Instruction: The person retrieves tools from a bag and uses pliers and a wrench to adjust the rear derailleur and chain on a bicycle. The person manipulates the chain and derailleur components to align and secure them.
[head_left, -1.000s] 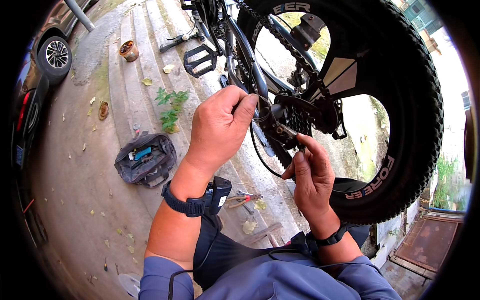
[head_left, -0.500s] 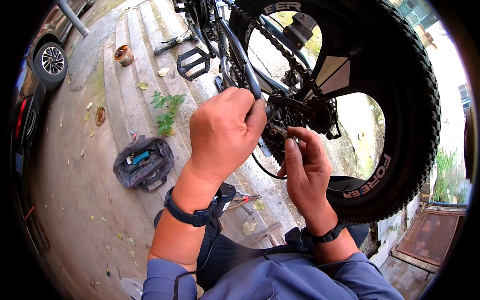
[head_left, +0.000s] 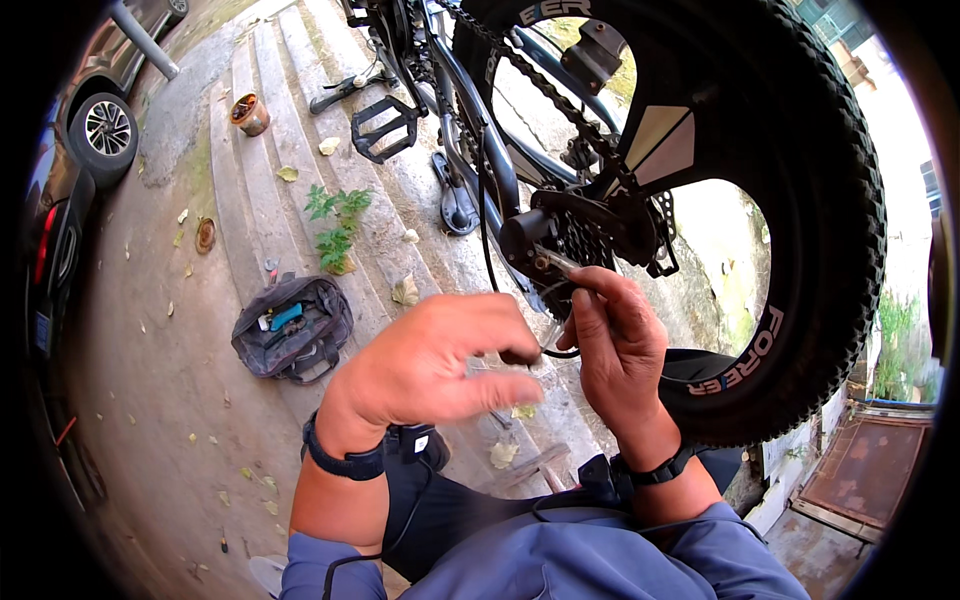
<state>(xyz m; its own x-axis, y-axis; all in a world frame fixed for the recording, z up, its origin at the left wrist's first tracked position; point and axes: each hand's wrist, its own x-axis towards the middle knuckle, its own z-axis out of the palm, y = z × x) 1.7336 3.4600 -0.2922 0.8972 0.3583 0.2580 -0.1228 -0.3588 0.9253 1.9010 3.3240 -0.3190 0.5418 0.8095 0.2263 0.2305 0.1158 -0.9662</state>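
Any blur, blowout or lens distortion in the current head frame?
Head view: left hand looks slightly motion-blurred, right hand crisper; background beyond the tire washes out white at right; steps bend and corners go black, fisheye-style.

Glossy metal bicycle frame [head_left: 499,160], smooth plastic-looking cable [head_left: 485,215], rough knobbly rubber tyre [head_left: 835,200], matt cloth bag [head_left: 262,352], coarse concrete steps [head_left: 305,120]

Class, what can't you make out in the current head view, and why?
- Head view: whatever the right grip may pinch, hidden by its own fingers.
- Head view: the rest of the bicycle frame, cut off by the top edge.
- Head view: smaller contents of the dark bag, too small and shaded.
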